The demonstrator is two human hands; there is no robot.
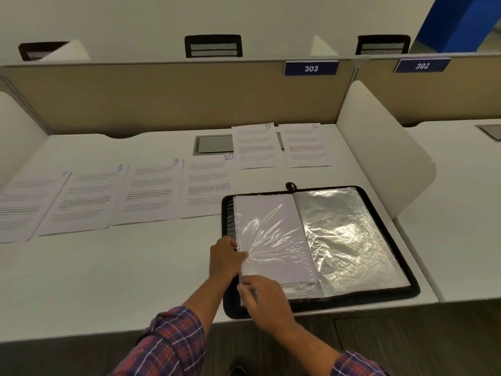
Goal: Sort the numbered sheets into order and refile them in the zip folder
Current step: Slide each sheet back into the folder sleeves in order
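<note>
Right at your left-hand grip, the zip folder (406, 289) is lying open on the white desk (108, 280). Its left plastic sleeve (271, 240) is holding a white sheet (265, 213) with the blank side showing. Your left hand (226, 259) is pinching that sleeve's outer edge, thumb on top of the film and fingers curled beneath, and wrinkles are fanning across the plastic from the pinch. Just nearer to you than that grip, your right hand (261, 295) is reaching over the sleeve's lower left corner with its fingers bent down onto the edge. They are blurring, so I cannot tell whether they are clamping it or only touching. To the right of both hands the facing sleeve (349, 234) is glinting under the light.

Left of your grip and farther off, sheet 7 (27, 202), sheet 8 (84, 202), sheet 9 (151, 191) and sheet 10 (208, 185) are lying in a row, each number handwritten in blue at its top right corner. The folder's far left corner is overlapping sheet 10. Straight beyond the grip, past the folder, sheet 5 (256, 146) and sheet 6 (307, 145) are lying side by side. Above them on the partition (162, 104), blue plates are reading 303 (311, 68) and 302 (422, 65).

Both your forearms are stretching forward out of plaid cuffs (173, 340), converging on the sleeve's near left corner
</note>
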